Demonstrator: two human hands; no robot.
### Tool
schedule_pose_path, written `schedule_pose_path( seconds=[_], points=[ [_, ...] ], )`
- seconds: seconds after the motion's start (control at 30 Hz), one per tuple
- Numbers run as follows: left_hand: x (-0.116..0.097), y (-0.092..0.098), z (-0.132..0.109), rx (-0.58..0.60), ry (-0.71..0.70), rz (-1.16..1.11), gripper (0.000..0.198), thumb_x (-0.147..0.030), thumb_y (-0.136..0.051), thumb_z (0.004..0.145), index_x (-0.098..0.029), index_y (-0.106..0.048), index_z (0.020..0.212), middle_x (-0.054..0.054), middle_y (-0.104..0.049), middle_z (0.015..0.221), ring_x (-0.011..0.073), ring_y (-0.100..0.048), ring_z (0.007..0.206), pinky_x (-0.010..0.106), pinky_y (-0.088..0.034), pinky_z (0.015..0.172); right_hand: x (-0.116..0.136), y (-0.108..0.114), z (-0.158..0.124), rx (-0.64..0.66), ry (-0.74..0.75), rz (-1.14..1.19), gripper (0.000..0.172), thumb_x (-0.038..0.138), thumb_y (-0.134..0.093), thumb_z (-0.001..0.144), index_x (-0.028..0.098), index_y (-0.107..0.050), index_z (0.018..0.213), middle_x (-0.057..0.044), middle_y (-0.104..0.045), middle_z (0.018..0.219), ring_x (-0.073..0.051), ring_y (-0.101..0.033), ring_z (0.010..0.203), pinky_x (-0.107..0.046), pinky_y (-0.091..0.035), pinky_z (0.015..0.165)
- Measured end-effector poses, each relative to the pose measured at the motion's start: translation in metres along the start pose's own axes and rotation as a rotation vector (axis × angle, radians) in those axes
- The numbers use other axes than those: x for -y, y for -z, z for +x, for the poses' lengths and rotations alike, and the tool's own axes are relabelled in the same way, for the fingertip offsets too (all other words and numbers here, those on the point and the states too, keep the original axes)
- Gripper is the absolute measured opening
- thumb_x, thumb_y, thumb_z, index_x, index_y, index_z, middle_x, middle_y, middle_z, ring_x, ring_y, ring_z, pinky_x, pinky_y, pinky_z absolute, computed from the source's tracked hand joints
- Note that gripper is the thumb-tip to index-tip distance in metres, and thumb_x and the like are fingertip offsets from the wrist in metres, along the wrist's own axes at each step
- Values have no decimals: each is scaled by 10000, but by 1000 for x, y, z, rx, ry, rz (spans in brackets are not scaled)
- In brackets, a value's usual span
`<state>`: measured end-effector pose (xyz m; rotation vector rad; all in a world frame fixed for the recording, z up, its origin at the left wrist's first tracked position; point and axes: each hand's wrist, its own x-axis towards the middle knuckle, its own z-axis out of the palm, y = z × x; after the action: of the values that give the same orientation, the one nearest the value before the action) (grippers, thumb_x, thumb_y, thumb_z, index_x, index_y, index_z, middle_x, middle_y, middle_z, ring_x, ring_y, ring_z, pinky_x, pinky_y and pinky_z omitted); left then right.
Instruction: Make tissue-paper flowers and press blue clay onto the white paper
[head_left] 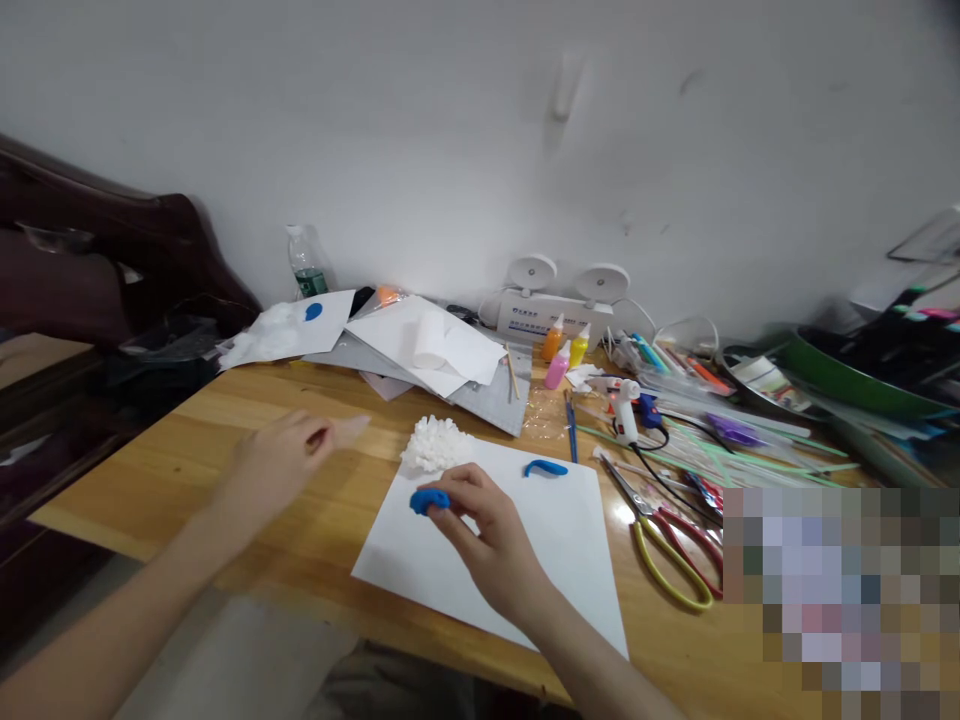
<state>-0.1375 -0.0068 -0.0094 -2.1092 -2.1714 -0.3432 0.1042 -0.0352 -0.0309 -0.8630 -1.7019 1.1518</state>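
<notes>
My right hand (484, 525) pinches a lump of blue modelling clay (430, 501) between thumb and fingers, above a white sheet of paper (559, 540). Another blue clay piece (547, 468), curved and tapering to a thin tail, lies on the paper's far part. A heap of small white pieces (436, 445) rests at the sheet's far left corner. Over the bare wood to the left, my left hand (281, 455) is blurred by motion. Its fingers look closed on a pale translucent piece (351, 430), too smeared to name.
Scissors (660, 545), a paintbrush (571, 425) and a glue gun (624, 410) lie to the right of the paper. Small paint bottles (556, 368) stand before a white device (551, 310). Stacked sheets (405, 340) and a plastic bottle (306, 265) are along the wall.
</notes>
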Motion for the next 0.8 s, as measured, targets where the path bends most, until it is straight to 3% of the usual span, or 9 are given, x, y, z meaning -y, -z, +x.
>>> schedule_pose_path(
  seconds=[0.1,0.2,0.33,0.57,0.8],
  points=[
    [-29,10,-9,25,-164,130,222,-236,-370,821,-173,-566,736,47,-590,761,171,-539,684,267,-330,594,8,-12,12,81,91,21,157,223,-473,825,195,-618,879,-42,-555,867,-122,-527,723,-226,-450,597],
    [-45,12,-14,49,-211,80,225,-269,-387,820,-192,-533,667,21,-584,677,157,-528,591,259,-301,523,6,-20,22,120,165,-52,185,210,-425,846,198,-565,967,-45,-584,927,-119,-540,727,-229,-445,615],
    [-52,9,-19,37,-178,39,198,-286,-410,810,-212,-518,661,4,-590,632,162,-522,551,260,-258,485,-7,-22,27,104,47,-231,175,202,-361,875,187,-518,951,-6,-587,709,-115,-544,605,-231,-416,580],
    [-63,11,-23,84,-157,-4,165,-216,-398,791,-199,-506,667,11,-587,632,164,-536,565,262,-290,503,-8,-21,27,82,101,-373,166,210,-374,874,204,-518,956,-15,-613,791,-122,-548,646,-216,-384,588],
    [-67,1,-22,-6,-208,-163,168,-221,-384,811,-200,-535,739,12,-589,711,157,-554,660,264,-369,584,-20,-23,32,-42,7,-428,161,217,-444,838,212,-605,841,-1,-619,721,-111,-520,577,-202,-363,553]
  ],
)
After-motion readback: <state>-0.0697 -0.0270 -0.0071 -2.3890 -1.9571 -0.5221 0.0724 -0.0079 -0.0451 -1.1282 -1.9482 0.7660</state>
